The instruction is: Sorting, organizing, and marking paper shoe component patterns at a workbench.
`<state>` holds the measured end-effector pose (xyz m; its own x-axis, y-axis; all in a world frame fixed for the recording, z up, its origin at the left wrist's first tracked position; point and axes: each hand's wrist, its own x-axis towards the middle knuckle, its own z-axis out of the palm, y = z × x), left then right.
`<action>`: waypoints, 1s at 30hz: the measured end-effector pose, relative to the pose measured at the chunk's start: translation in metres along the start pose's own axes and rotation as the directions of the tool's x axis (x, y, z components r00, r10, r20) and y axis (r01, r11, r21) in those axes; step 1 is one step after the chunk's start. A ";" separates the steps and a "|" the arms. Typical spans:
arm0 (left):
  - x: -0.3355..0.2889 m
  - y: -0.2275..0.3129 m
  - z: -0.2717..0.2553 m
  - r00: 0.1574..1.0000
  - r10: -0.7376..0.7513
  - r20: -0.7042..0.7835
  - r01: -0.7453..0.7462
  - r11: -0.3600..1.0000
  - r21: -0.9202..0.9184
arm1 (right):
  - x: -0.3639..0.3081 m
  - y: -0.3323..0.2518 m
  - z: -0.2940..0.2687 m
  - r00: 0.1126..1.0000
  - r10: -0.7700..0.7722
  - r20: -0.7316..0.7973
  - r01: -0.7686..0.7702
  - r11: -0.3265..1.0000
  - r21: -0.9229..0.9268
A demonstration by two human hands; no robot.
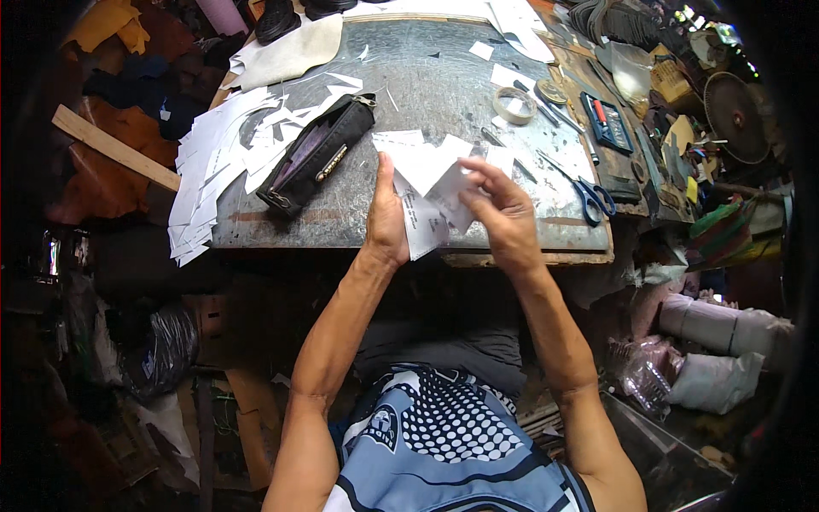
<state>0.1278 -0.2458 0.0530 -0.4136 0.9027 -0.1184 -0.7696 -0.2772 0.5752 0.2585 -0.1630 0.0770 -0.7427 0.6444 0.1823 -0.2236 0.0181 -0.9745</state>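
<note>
From far off, I am watching the left hand (386, 215) holding bent white paper (424, 224) by the near edge of the table (408, 77); the right hand (505, 205) is pinching its right side. Scratched gray space is lying open ahead. One corner is pointing bodyward; bends are hiding its long way.

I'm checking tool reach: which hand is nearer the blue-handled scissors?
Right. The right hand is left of the scissors, across a gap; the left hand is farther left, gripping the white paper.
</note>
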 end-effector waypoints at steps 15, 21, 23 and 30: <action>-0.005 -0.007 -0.016 0.998 0.055 -0.005 -0.054 0.995 0.086 | -0.022 0.008 0.031 0.967 0.213 -0.141 -0.226 0.971 -0.083; 0.001 -0.003 -0.020 1.000 0.028 0.013 -0.028 0.999 -0.021 | -0.031 0.015 0.032 0.975 0.206 -0.082 -0.214 0.971 -0.103; 0.001 0.001 -0.018 1.000 0.013 0.006 -0.013 0.999 -0.048 | -0.030 0.011 0.033 0.975 0.211 -0.068 -0.218 0.970 -0.111; 0.002 -0.001 -0.023 0.999 0.003 0.033 0.000 0.993 -0.117 | -0.032 0.009 0.034 0.956 0.292 -0.021 -0.292 0.956 -0.025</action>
<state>0.1168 -0.2509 0.0333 -0.3998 0.9122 -0.0893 -0.8215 -0.3134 0.4764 0.2585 -0.2099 0.0668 -0.7622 0.6375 -0.1125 0.0190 -0.1517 -0.9882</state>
